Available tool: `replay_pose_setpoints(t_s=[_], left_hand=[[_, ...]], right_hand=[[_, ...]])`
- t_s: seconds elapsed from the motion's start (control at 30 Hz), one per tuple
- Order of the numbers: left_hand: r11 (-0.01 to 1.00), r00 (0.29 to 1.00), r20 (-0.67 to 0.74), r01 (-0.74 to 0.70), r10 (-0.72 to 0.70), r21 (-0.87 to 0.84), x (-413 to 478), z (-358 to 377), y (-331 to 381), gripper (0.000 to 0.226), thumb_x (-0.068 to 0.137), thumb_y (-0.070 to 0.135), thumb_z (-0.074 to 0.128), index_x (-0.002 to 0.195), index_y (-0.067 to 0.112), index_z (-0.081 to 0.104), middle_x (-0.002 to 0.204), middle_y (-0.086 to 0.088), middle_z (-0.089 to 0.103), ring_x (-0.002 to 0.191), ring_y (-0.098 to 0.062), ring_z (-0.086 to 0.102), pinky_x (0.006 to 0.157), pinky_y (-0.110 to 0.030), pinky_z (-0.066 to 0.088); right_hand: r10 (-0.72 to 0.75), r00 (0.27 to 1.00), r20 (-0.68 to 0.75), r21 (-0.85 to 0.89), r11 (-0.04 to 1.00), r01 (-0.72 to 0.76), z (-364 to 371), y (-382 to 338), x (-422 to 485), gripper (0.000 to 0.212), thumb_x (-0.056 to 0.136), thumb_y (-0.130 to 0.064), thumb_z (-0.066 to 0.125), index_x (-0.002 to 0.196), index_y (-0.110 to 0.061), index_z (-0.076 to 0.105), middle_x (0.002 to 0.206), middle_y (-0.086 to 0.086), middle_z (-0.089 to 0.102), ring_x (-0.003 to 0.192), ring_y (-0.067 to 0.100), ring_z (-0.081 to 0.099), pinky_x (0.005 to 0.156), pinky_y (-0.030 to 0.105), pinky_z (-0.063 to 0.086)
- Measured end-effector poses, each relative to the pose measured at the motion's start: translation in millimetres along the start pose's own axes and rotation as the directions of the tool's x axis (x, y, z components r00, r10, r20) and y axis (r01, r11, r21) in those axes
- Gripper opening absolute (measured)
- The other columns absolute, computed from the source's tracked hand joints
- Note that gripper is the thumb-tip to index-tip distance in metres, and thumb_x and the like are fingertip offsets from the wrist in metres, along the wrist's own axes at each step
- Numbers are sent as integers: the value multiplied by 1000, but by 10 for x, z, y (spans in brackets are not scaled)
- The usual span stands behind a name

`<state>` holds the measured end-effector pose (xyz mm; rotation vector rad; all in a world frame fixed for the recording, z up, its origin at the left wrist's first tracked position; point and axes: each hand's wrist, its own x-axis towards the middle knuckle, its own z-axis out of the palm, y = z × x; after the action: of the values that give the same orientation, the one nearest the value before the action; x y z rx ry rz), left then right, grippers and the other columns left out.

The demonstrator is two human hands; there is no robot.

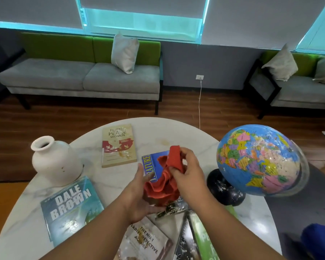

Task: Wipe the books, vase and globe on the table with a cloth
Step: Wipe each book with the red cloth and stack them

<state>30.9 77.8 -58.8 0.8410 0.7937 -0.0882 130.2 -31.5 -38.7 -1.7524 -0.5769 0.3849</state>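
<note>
**Head view: red cloth (162, 186) over the Literature book (154, 157)**

The right hand (189, 174) pinches the red cloth's top. The left hand (139, 196), fingers straight, lies against its lower folds. The Literature book sits directly beneath on the surface (176, 132), long axis pointing away.

Bare left hand (139, 199) and bare right hand (189, 177), short fingers (140, 170), arms (94, 235) unsleeved to the frame edge

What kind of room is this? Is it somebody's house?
Probably a lounge or waiting room: cushioned sofas along the wall, wide windows with blinds, and a round table holding books and a globe.
</note>
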Motion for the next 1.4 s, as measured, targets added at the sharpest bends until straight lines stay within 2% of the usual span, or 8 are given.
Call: replay_pose_setpoints(t_s=[0.1,0.2,0.37,0.53,0.67,0.83,1.0,1.4], left_hand=[[989,998,47,53,-47,-137,-32,22,53,68,84,74,37,112,19,65,101,-18,72,87,-36,70,90,-59,48],[999,999,-35,29,-30,-43,-54,63,85,61,67,64,70,99,12,71,92,-17,71,75,-29,67,77,-41,52],[987,957,-271,-62,100,147,-69,-166,416,15,86,18,62,94,5,57,71,-24,64,46,-28,59,51,-41,55],[817,946,-318,236,-69,526,143,-299,459,26,71,21,65,81,-2,62,86,-30,69,73,-41,66,84,-64,50],[764,940,-315,301,-135,571,200,-105,353,24,85,23,60,72,3,58,52,-13,65,47,-26,62,56,-26,54],[832,946,-318,227,-64,506,342,-81,380,24,86,24,61,74,4,59,51,-10,63,39,-23,59,46,-20,48],[837,962,-245,228,-116,498,665,-68,465,47,58,35,71,91,1,68,90,-20,73,87,-41,69,93,-62,46],[825,979,-197,160,-60,542,871,311,607,28,80,35,60,90,8,59,80,-17,72,73,-34,64,84,-48,51]], right_hand=[[100,979,178,-48,995,-93,81,47,-152,43,78,-7,68,98,-44,59,102,-11,69,92,2,66,89,31,53],[167,923,347,-121,984,-132,102,87,-274,41,75,-20,69,102,-51,63,112,-11,67,101,3,64,94,31,51],[277,948,155,-285,932,-226,-259,247,-220,35,90,-22,64,123,-33,58,125,-5,55,104,8,56,75,19,52],[474,875,93,-669,681,-298,-435,461,-47,47,97,-20,51,142,-13,39,140,8,46,123,25,49,98,34,44],[531,835,145,-639,694,-331,-326,523,57,41,96,-15,45,138,-17,44,126,10,55,106,25,56,89,34,49],[522,848,91,-540,741,-398,-314,659,111,37,94,-14,48,131,-16,51,115,7,61,97,23,60,85,36,53],[509,860,19,-436,779,-451,-307,704,257,35,95,-13,51,129,-19,53,114,7,62,95,21,59,78,30,51],[529,843,-96,-475,720,-506,-354,724,638,35,97,-14,46,132,-10,47,119,13,57,98,29,57,82,37,52]])
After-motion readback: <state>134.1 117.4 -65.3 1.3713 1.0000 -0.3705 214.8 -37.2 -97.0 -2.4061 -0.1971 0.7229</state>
